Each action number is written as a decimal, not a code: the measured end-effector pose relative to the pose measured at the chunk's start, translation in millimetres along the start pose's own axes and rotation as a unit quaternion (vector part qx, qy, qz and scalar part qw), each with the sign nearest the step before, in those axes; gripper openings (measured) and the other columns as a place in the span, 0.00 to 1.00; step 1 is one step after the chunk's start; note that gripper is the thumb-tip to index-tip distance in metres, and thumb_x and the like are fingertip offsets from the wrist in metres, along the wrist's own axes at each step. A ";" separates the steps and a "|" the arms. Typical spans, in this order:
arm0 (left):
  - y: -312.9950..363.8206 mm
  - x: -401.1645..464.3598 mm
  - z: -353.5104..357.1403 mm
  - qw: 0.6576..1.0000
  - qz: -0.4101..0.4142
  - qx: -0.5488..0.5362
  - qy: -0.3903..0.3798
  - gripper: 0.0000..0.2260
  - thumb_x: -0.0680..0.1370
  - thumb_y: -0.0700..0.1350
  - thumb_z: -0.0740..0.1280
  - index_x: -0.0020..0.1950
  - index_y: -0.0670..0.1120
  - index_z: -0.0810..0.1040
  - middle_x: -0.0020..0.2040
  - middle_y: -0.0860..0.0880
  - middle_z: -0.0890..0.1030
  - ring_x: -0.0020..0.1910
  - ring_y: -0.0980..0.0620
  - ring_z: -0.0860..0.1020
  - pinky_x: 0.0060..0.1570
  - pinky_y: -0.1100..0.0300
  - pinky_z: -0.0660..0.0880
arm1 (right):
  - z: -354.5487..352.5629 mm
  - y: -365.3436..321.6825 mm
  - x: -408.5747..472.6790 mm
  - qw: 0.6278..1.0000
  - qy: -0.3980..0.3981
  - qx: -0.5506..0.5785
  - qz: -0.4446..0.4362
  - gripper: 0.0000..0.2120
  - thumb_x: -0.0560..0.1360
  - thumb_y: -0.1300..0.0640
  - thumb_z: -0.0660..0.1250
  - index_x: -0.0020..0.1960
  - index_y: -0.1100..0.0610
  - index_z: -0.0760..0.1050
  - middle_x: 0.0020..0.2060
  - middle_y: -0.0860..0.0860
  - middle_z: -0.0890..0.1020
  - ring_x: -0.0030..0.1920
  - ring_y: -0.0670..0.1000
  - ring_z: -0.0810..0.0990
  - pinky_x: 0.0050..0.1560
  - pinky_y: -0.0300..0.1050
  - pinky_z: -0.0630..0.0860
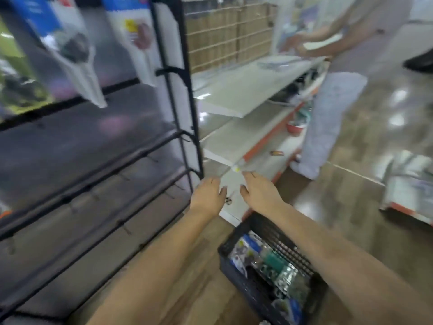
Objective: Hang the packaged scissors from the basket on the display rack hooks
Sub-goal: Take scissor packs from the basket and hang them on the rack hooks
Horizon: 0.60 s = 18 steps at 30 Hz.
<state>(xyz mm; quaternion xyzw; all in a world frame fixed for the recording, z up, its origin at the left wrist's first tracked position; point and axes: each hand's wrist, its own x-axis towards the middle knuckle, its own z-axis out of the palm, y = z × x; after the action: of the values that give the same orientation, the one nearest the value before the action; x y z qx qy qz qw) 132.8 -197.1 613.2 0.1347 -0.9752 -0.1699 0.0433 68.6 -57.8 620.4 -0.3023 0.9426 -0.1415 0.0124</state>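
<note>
Packaged scissors [70, 48] hang on the display rack [178, 95], at its upper left, and a second pack [138, 41] hangs just right of the first one, close to the black upright post of the rack. Both packs are blurred and they hang tilted. Below them the rack shows dark panels and black cross bars with short hooks [124, 227], and these lower hooks carry nothing.

At the lower right corner of the rack is the left hand [207, 194]. Its fingers are relaxed and a little spread, and it holds nothing. Just right of it, also near this corner of the rack, is the right hand [259, 192], also loose and with nothing in it. The two hands are near each other but apart.

To the right of the rack and below the right forearm stands the dark plastic basket [236, 242] on the wooden floor [351, 207]. More packaged scissors [248, 248] lie inside it, mixed together; how many I cannot tell.

Further right of the rack are white shelves [253, 83] with an orange edge. Beside these shelves, well apart from the rack, stands another person [328, 109] in light clothes
</note>
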 end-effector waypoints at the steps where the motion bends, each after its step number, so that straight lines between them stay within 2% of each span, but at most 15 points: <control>1: 17.7 4.5 14.4 1.000 0.021 0.000 -0.020 0.19 0.82 0.50 0.55 0.68 0.41 0.67 0.69 0.41 0.69 0.67 0.43 0.67 0.62 0.54 0.65 | -1.7 24.7 -8.7 1.000 -0.002 0.007 0.029 0.18 0.80 0.55 0.56 0.68 0.61 0.65 0.61 0.58 0.74 0.58 0.59 0.75 0.56 0.50 0.71; 4: 61.9 13.9 57.8 0.995 0.075 -0.003 -0.062 0.21 0.82 0.50 0.54 0.73 0.42 0.63 0.73 0.42 0.65 0.71 0.45 0.64 0.68 0.56 0.61 | 5.1 94.3 -36.9 0.993 0.000 0.038 0.111 0.17 0.79 0.56 0.57 0.65 0.61 0.68 0.58 0.58 0.75 0.56 0.59 0.76 0.54 0.50 0.72; 7: 92.8 14.7 107.4 0.989 0.088 -0.009 -0.116 0.20 0.82 0.50 0.54 0.71 0.42 0.65 0.72 0.43 0.67 0.70 0.46 0.65 0.67 0.57 0.60 | 26.8 153.3 -68.8 0.979 -0.042 0.063 0.187 0.13 0.79 0.57 0.57 0.61 0.62 0.69 0.56 0.58 0.75 0.56 0.60 0.75 0.53 0.50 0.71; 10: 105.6 7.6 160.1 0.983 0.075 0.003 -0.168 0.18 0.82 0.51 0.54 0.68 0.43 0.69 0.67 0.44 0.72 0.65 0.46 0.70 0.61 0.57 0.63 | 61.3 200.2 -97.3 0.958 -0.107 0.085 0.251 0.17 0.80 0.56 0.56 0.66 0.60 0.67 0.60 0.58 0.73 0.57 0.59 0.75 0.54 0.51 0.74; 13: 105.4 -5.6 215.4 0.970 0.021 -0.036 -0.241 0.18 0.82 0.49 0.54 0.66 0.40 0.70 0.64 0.43 0.74 0.63 0.44 0.71 0.61 0.54 0.66 | 102.9 234.7 -121.0 0.938 -0.166 0.110 0.284 0.18 0.80 0.54 0.56 0.69 0.59 0.65 0.62 0.56 0.73 0.57 0.57 0.75 0.51 0.48 0.74; 16: 94.5 -23.1 266.4 0.956 0.001 -0.041 -0.289 0.14 0.81 0.46 0.56 0.58 0.38 0.74 0.56 0.41 0.76 0.57 0.42 0.74 0.53 0.53 0.67 | 149.5 258.1 -142.0 0.921 -0.212 0.132 0.298 0.14 0.81 0.54 0.55 0.63 0.59 0.68 0.56 0.55 0.74 0.52 0.54 0.76 0.47 0.46 0.74; 18: 85.3 -35.2 291.5 0.948 -0.018 -0.042 -0.316 0.14 0.80 0.47 0.57 0.56 0.38 0.74 0.55 0.41 0.77 0.55 0.43 0.75 0.52 0.54 0.67 | 181.0 267.5 -154.9 0.909 -0.246 0.137 0.308 0.11 0.81 0.55 0.55 0.61 0.58 0.68 0.56 0.55 0.74 0.51 0.54 0.75 0.46 0.44 0.72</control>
<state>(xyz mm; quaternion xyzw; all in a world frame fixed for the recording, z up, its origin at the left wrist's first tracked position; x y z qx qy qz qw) 107.4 -16.9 367.5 0.0900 -0.9282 -0.2453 -0.2648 63.3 192.0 363.7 -0.0181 0.9273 -0.1797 0.3279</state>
